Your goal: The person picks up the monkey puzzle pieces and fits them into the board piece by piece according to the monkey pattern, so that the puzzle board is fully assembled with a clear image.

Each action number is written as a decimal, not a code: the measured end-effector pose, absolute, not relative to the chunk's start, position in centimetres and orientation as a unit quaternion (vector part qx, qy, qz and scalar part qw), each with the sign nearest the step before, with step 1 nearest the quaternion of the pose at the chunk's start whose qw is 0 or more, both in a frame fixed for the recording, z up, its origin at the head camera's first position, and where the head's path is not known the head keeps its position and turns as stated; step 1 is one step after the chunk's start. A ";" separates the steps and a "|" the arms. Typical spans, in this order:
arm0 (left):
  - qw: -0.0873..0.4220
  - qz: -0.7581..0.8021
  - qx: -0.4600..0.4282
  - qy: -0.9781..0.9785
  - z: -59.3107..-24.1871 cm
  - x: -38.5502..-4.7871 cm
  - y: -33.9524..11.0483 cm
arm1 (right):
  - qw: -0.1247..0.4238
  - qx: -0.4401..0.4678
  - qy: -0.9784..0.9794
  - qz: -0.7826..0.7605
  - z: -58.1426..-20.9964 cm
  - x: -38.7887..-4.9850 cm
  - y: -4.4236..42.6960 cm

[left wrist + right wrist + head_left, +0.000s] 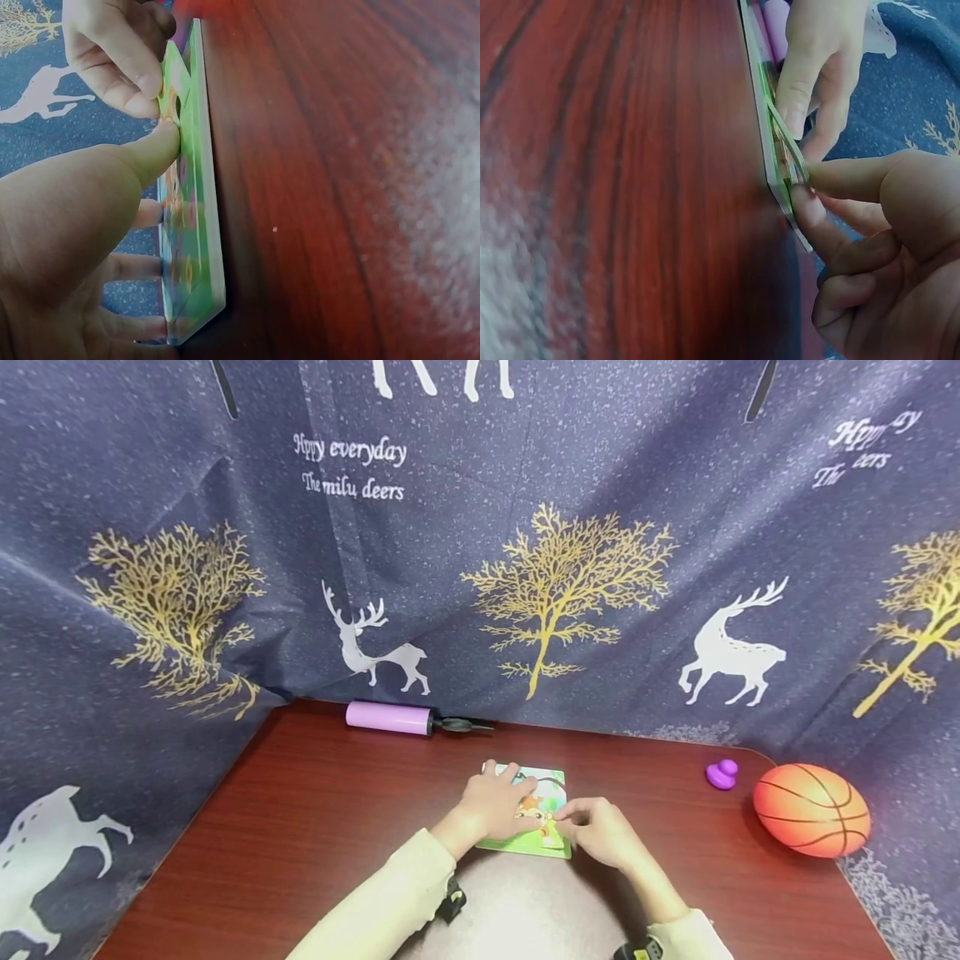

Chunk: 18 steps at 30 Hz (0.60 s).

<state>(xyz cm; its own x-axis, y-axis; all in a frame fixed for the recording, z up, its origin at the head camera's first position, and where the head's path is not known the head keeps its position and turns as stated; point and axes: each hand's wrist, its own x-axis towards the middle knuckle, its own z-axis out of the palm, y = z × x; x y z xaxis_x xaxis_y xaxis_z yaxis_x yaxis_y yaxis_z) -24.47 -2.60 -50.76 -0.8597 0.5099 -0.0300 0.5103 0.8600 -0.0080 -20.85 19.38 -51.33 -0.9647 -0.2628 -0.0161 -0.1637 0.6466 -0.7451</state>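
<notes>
A flat picture-puzzle board point(557, 783) with a cartoon figure on a green and blue ground lies on the table. Across its left part rests my left hand point(491, 803), fingers spread, thumb touching the picture near the front edge. At the board's right side, my right hand point(606, 837) pinches a puzzle piece point(789, 141) between thumb and finger. That piece tilts up from the board, its right end raised, as the right wrist view shows. My left palm covers part of the picture.
On the dark red wooden table point(300, 810), a purple hand pump point(390, 718) with a black nozzle lies along the back. To the right are a small purple duck point(722, 774) and an orange basketball point(812, 810). A patterned blue cloth point(450, 527) hangs behind.
</notes>
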 end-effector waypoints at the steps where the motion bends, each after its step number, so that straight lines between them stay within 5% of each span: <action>1: 0.013 -0.008 0.265 0.964 -50.8 -24.5 -2.6 | 0.057 -0.122 0.910 -0.393 -51.4 -20.8 19.4; 18: 0.014 -0.009 0.258 0.966 -50.7 -24.6 -2.5 | 0.045 -0.098 0.920 -0.376 -51.9 -21.3 18.6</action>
